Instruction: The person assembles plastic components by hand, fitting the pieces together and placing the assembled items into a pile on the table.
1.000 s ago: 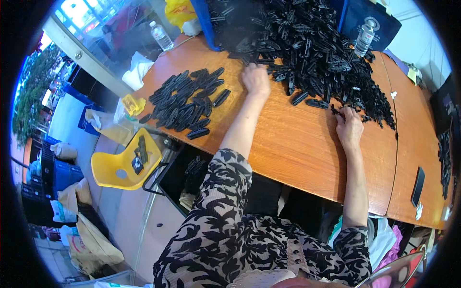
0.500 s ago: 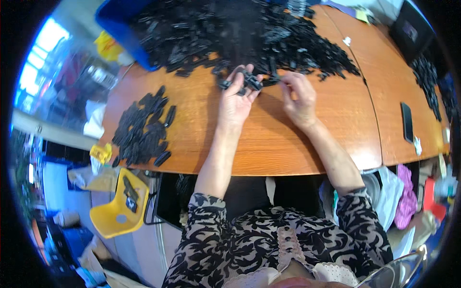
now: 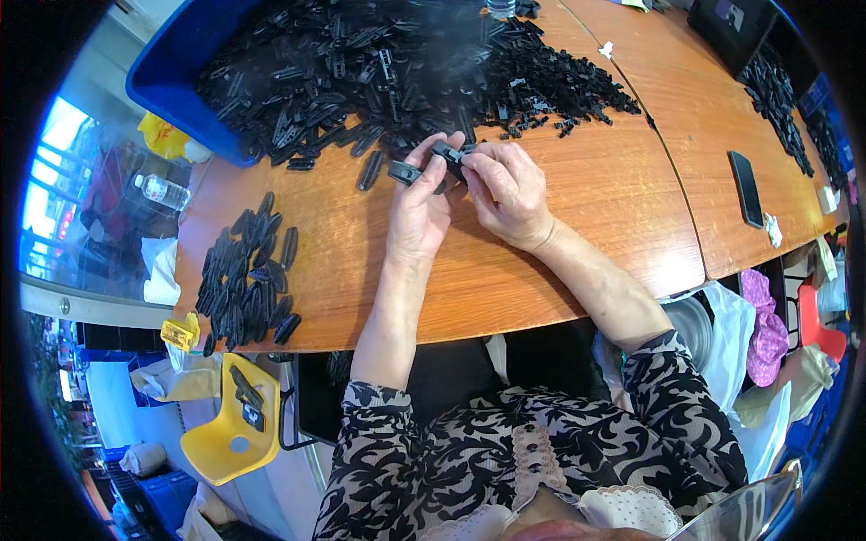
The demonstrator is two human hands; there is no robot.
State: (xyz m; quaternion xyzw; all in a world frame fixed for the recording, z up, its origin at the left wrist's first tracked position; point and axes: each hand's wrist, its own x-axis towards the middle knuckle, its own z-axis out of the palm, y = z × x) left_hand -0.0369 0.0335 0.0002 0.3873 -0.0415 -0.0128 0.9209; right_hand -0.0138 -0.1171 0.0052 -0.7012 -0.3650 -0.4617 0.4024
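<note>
Two or more black pieces (image 3: 447, 158) sit gripped in my left hand (image 3: 419, 216), above the tabletop (image 3: 600, 216), short of the heap (image 3: 298, 72) at its far edge. My right hand (image 3: 516, 194), apart half a second ago, now pinches at one, so I have both working together. A smaller pile (image 3: 242, 284) lies by the left edge.

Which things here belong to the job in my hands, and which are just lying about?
Likely the job:
black parts in the left hand, with the right hand at them
big black pile
smaller black pile

Seemingly just lying about:
black phone
water bottle at left
pink bundle
</note>
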